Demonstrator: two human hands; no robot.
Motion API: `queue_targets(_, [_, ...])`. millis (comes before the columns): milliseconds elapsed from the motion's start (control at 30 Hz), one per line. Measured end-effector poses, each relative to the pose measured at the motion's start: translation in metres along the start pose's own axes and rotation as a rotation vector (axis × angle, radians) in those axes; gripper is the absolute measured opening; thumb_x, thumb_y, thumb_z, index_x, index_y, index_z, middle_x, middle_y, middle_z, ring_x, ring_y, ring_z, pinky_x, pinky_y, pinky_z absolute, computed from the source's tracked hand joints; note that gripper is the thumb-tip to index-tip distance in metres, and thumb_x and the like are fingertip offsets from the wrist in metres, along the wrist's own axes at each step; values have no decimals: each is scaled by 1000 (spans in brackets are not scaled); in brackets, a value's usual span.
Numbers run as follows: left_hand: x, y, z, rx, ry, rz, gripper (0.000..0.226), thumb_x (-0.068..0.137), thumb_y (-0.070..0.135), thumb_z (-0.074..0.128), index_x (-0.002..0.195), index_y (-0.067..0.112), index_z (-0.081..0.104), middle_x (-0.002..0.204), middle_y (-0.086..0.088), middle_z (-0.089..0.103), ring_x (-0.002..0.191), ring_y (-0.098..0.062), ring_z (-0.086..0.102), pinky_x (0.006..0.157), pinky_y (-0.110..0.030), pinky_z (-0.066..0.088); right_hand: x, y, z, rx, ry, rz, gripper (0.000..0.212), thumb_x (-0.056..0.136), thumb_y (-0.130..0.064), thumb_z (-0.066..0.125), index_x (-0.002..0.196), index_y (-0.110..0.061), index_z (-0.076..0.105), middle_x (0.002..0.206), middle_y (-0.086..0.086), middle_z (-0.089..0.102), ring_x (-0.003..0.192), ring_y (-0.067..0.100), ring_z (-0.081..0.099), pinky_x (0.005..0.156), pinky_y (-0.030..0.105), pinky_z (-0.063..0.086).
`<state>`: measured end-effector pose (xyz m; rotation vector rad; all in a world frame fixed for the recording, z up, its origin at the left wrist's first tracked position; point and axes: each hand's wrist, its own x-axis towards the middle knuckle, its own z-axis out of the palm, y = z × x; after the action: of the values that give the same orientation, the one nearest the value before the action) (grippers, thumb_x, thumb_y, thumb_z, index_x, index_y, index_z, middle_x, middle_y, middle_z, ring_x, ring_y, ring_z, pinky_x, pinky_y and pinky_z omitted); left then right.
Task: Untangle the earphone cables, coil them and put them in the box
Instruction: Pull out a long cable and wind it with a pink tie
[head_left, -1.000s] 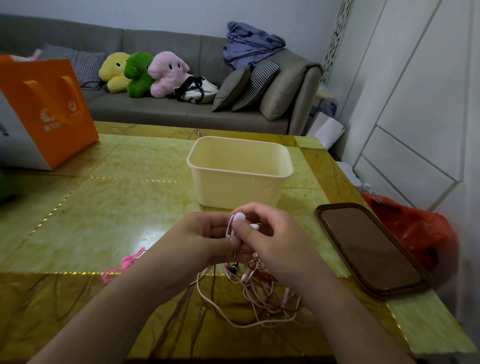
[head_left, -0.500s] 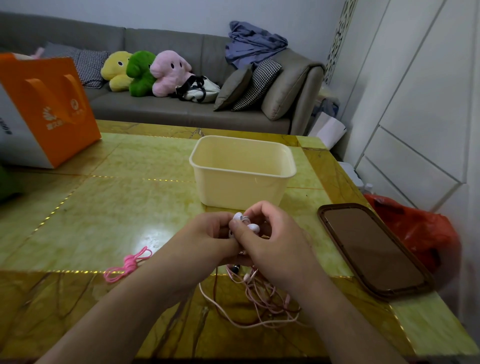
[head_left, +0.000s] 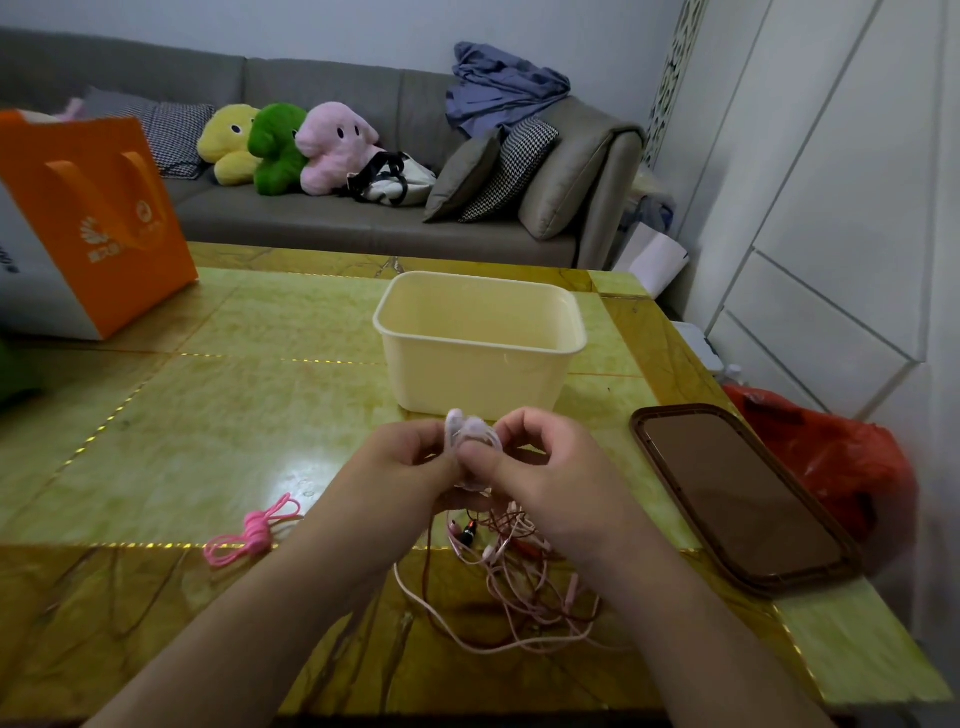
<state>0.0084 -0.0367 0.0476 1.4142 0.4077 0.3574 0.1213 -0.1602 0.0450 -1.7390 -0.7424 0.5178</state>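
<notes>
Nearest you, the glossy green-and-yellow marble bench (head_left: 208, 415) ends at its near edge just under your forearms, and its right edge runs close beside the dark brown oval tray (head_left: 737, 504), which sits at that corner. The tangle of pale pink and dark red earphone cables (head_left: 519, 587) lies loose on the bench below your wrists, spreading toward the near edge. To its left, apart from the tangle, a bright pink cable bundle (head_left: 254, 532) lies already knotted up. Your left hand (head_left: 400, 467) and your right hand (head_left: 550, 478) meet above the tangle, fingers curled, both pinching a small loop of pale cable with white earbuds (head_left: 470, 434) between them; strands hang from that grip down into the heap. Just beyond your fingertips stands the cream rectangular plastic box (head_left: 478, 358), open-topped, with bare bench to its left. Farther left, an orange and white paper carrier bag (head_left: 88, 218) stands at the bench's left side. Behind the far edge runs a grey sofa (head_left: 332, 223).
</notes>
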Motion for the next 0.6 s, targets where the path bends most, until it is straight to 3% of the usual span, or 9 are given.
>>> queue_targets(133, [4,-2,-4,-227,75,-75,25,102,6,58,93,-9,76,92,-21,76,87,-27,74,74,-29,64,1,1,-6,143,-103,65,11,92,-11,81,93,-6,71,78,8,74,66,18,67,61,30,55])
queue_targets(300, [5,-3,-3,-217,86,-73,23,102,7,60,95,-6,78,98,-19,79,92,-24,75,80,-31,64,2,0,-2,113,-23,51,12,94,-15,78,92,-8,69,90,14,79,76,31,78,73,45,65])
queue_targets(400, [4,-3,-4,-182,89,-55,21,100,9,63,96,0,82,101,-19,80,96,-25,78,85,-33,64,1,-2,-2,68,37,30,8,98,-17,73,94,-12,67,88,7,79,77,30,78,59,30,58])
queue_targets(533, [2,-2,-6,-111,98,-34,18,99,11,67,107,1,79,103,-18,80,99,-28,78,84,-32,65,2,0,2,80,89,-15,6,102,-19,69,97,-16,65,88,4,79,81,28,78,67,40,64])
queue_targets(600, [3,-3,-6,-77,114,-11,16,98,10,68,106,3,80,101,-16,81,95,-26,79,80,-27,63,2,1,5,118,116,-43,5,102,-16,69,99,-14,65,85,1,78,75,23,77,65,36,64])
